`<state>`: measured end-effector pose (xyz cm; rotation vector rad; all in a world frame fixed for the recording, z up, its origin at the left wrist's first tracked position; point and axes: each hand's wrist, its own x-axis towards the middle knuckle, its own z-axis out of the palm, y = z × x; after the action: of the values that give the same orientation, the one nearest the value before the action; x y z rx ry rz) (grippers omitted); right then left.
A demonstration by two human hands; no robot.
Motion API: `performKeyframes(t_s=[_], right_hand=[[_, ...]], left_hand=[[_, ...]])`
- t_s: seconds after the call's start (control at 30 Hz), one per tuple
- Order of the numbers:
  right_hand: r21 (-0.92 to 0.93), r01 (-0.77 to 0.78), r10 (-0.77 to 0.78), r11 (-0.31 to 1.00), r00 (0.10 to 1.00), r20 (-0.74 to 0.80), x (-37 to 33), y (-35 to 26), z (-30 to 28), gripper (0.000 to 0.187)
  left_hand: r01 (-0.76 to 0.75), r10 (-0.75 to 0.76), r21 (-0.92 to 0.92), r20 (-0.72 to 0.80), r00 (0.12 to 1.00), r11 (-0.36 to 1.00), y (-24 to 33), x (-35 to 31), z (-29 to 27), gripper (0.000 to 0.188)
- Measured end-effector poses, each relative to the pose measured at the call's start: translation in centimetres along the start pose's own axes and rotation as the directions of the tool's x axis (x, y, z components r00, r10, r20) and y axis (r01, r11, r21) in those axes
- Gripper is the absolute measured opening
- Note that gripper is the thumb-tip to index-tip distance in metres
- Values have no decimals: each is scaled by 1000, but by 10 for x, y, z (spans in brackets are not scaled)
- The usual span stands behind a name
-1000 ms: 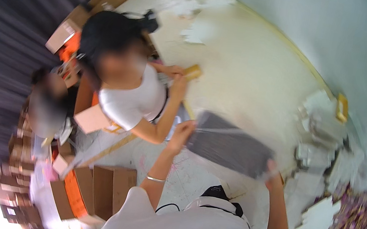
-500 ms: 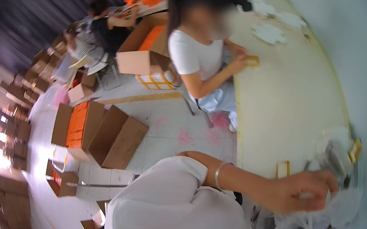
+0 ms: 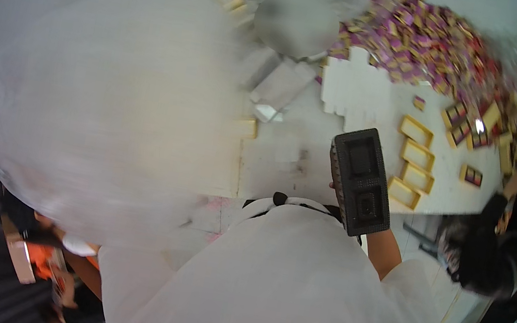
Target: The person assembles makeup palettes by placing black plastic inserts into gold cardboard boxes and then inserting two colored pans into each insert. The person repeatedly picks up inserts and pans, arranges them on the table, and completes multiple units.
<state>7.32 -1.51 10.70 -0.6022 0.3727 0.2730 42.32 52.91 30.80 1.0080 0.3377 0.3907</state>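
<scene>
A large, translucent white plastic bag (image 3: 98, 92), blurred and very close, fills much of the left side of the view. It covers my left hand, whose fingers I cannot see. My right hand (image 3: 332, 185) holds up a black plastic tray (image 3: 360, 179) with two square compartments, tilted above the table's near edge. Most of that hand is behind the tray; a fingertip shows at its left side and the forearm below it. Right of the tray, several yellow rectangular frames (image 3: 420, 155) lie in a column on the white table (image 3: 271, 170).
Purple-and-gold small pieces (image 3: 418, 41) are heaped at the back. Before them lie a flat white card (image 3: 354, 92) and a white box (image 3: 282, 86). Small filled boxes (image 3: 470, 175) lie farther right. A person in black (image 3: 485, 250) is at the right; orange items (image 3: 41, 258) show lower left.
The view has swung right, from the co-worker and cartons to the table with the heaped pieces. The bag now looms close at left, and the black tray has come into view in my right hand.
</scene>
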Motion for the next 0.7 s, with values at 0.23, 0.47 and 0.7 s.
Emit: performKeyframes(t_s=[0.23,0.47,0.7], right_hand=[[208,21,14,978,986,-165,-5,46,-66,58],[241,123,-8,963,904,-428,-23,55,-68,67],[-117,130,-171,985,854,-491,-37,23,-25,76]], left_hand=[[122,-94,42,-422,902,992,-59,72,-93,50],[764,-834,-338,-156,530,549,-162,38,-98,72],[746,-865,566,500,29,352,-253,-247,46,70]])
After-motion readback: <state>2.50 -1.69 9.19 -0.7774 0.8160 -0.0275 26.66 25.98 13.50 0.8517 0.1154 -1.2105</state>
